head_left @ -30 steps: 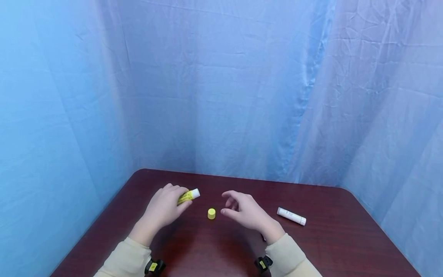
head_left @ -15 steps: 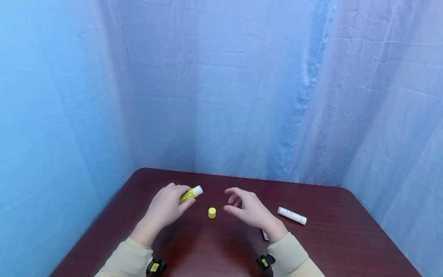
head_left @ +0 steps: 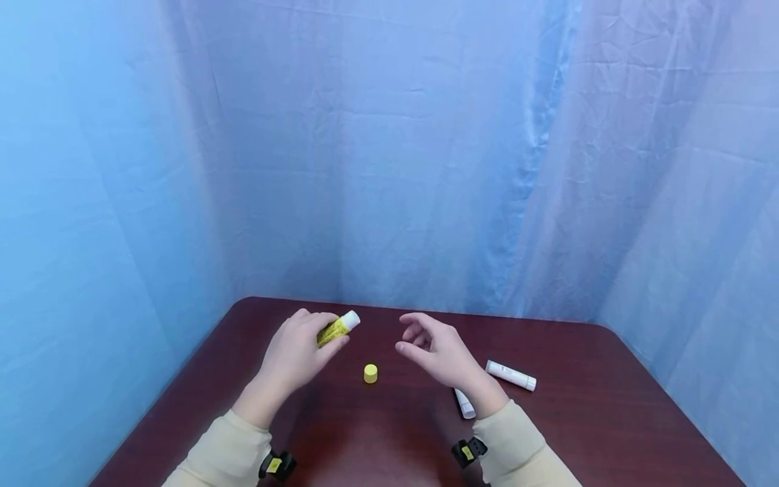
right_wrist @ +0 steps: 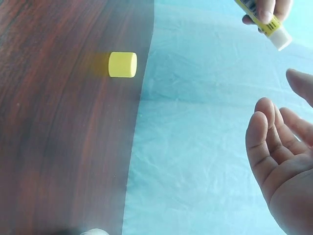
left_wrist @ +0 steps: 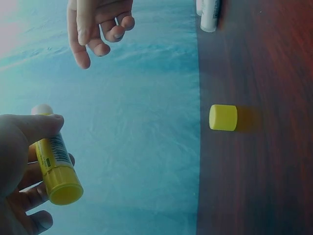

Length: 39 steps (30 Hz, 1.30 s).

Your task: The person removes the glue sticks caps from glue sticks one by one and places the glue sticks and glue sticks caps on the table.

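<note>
In the head view my left hand (head_left: 297, 348) grips an uncapped yellow glue stick (head_left: 333, 331) above the table, its white end slanting up to the right. The left wrist view shows the yellow base and barcode label of the glue stick (left_wrist: 57, 169) between thumb and fingers. A yellow cap (head_left: 370, 373) stands on the table between the hands. My right hand (head_left: 439, 346) hovers to the right of the cap, fingers loosely bent, holding nothing; its palm also appears in the right wrist view (right_wrist: 288, 161).
A white tube (head_left: 511, 376) lies on the dark red table (head_left: 389, 433) to the right. Another white tube (head_left: 465, 404) lies partly hidden under my right forearm. Blue curtains (head_left: 389, 169) hang behind the table and at its sides.
My left hand has risen a little with the glue stick and shifted slightly right. My right hand has also lifted and moved slightly right, uncovering more of the nearer white tube.
</note>
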### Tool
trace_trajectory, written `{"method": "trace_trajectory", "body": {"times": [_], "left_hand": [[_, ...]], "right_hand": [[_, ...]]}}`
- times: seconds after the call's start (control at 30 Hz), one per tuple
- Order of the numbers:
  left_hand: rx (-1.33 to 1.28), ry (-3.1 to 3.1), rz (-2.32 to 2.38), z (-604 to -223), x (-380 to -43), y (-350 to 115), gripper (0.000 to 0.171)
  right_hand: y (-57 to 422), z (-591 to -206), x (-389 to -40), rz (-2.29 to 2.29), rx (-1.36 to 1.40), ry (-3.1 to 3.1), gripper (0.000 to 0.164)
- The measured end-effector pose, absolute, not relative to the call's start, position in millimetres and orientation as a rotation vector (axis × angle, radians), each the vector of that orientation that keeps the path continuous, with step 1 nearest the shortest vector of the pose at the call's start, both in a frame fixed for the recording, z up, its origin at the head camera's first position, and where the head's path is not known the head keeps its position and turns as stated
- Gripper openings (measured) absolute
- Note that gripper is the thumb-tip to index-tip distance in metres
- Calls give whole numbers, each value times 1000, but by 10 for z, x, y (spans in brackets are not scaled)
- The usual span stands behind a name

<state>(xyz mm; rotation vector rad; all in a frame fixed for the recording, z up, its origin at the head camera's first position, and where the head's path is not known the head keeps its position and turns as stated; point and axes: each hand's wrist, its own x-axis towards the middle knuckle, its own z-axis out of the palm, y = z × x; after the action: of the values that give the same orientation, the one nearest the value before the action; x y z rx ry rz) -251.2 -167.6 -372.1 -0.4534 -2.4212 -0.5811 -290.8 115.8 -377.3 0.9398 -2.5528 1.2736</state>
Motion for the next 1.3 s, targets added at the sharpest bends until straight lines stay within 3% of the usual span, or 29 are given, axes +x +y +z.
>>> {"method": "trace_trajectory", "body": {"times": [0.47, 1.3], "left_hand": [[-408, -2462, -670, -3627, -2622, -1618, 36], [-271, -2598, -830, -3886, -2864, -1579, 40]], "right_hand": [[1066, -3716, -3030, 1576, 799, -2480, 40], [888, -3983, -3223, 1807, 627, -2527, 41]]}}
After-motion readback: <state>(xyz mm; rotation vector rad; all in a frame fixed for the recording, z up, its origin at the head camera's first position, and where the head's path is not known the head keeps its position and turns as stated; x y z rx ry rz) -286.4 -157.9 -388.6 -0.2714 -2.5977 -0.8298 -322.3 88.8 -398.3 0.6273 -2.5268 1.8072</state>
